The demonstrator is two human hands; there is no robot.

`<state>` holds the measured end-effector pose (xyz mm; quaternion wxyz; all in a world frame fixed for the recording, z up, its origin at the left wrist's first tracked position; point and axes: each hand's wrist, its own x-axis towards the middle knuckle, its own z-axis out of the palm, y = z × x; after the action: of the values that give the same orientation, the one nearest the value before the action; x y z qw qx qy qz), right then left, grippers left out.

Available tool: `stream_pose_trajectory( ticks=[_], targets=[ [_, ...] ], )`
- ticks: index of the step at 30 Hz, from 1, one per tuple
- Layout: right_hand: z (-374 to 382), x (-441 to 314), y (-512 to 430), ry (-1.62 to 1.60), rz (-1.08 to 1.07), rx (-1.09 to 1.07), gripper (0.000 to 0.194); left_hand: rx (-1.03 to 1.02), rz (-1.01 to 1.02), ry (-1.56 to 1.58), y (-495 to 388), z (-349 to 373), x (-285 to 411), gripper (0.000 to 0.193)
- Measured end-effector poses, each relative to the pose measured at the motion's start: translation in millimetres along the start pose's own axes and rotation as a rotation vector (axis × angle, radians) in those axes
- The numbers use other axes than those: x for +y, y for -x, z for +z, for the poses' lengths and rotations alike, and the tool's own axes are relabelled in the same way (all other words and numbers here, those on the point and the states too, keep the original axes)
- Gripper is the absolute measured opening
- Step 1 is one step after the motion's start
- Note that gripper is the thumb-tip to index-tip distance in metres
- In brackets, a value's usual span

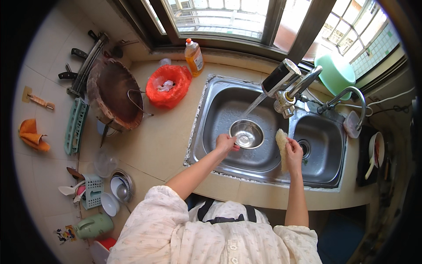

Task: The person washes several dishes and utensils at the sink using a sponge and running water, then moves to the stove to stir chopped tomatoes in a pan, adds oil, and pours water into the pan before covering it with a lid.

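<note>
My left hand (226,144) grips the rim of a small stainless steel bowl (252,132) over the large sink basin (217,109). Water runs down from the faucet (288,89) and strikes near the bowl's far rim. In my right hand (294,151) is a pale loofah sponge (282,145), held upright above the divider between the two basins. The smaller basin (319,132) lies just right of that hand, with some green scraps by its drain (304,148).
An orange dish soap bottle (195,59) and a red-bagged bin (171,89) stand behind the sink's left side. Further left, a round wooden chopping block (113,92) leans below a knife rack (87,66). A white pan (376,150) sits at right.
</note>
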<state>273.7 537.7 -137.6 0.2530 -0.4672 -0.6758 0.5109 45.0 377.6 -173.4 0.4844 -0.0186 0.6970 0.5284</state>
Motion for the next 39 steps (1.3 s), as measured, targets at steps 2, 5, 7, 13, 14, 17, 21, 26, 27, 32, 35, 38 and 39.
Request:
stream_pose_trajectory(
  ticks=[2, 5, 7, 13, 14, 17, 21, 26, 27, 32, 35, 38, 39],
  targets=[
    [-6.3, -3.6, -7.1, -0.066, 0.038, -0.036, 0.023, 0.043, 0.02, -0.035, 3.9, -17.8, -3.1, 0.02],
    [-13.9, -12.8, -21.8, -0.246, 0.074, -0.117, 0.025, 0.143, 0.025, 0.002, -3.5, -33.5, 4.2, 0.018],
    [-19.7, -19.7, -36.6, -0.227, 0.099, -0.135, 0.026, 0.163, 0.003, 0.051, -9.5, -26.1, 6.0, 0.018],
    [-36.3, -28.9, -80.6, -0.335, 0.177, -0.144, 0.027, 0.201, 0.102, -0.096, -9.1, -8.1, -5.3, 0.02],
    [-39.7, -29.5, -85.1, -0.333, 0.177, -0.161, 0.028, 0.212, 0.145, -0.137, -8.0, -13.5, -5.9, 0.02],
    [-47.8, -30.0, -94.3, -0.301, 0.165, -0.181, 0.028, 0.227, 0.191, -0.112, -11.4, -25.3, -4.1, 0.021],
    [-53.3, -25.8, -105.5, -0.263, 0.2, -0.145, 0.028, 0.148, 0.056, 0.189, -22.4, -11.3, -6.5, 0.018],
    [-59.4, -12.0, -128.1, -0.375, 0.29, -0.103, 0.026, 0.091, 0.04, 0.109, -9.9, 2.7, -20.1, 0.019],
    [-60.8, -8.8, -134.0, -0.362, 0.297, -0.144, 0.026, 0.107, 0.08, 0.021, -6.0, -2.3, -19.2, 0.021],
    [-72.2, -3.7, -170.0, -0.439, 0.459, -0.319, 0.025, 0.386, 0.625, -0.626, 17.8, -26.3, -4.4, 0.027],
    [-78.9, -8.0, -201.0, -0.49, 0.488, -0.315, 0.022, 0.538, 1.101, -0.924, 33.0, -29.4, 0.9, 0.007],
    [-81.7, -10.9, -230.2, -0.518, 0.486, -0.258, 0.019, 0.406, 1.111, -1.274, 48.3, -33.0, 2.4, 0.004],
    [-81.4, -11.4, -237.5, -0.581, 0.481, -0.271, 0.018, 0.371, 1.178, -1.392, 53.6, -33.7, 2.5, 0.004]
  ],
)
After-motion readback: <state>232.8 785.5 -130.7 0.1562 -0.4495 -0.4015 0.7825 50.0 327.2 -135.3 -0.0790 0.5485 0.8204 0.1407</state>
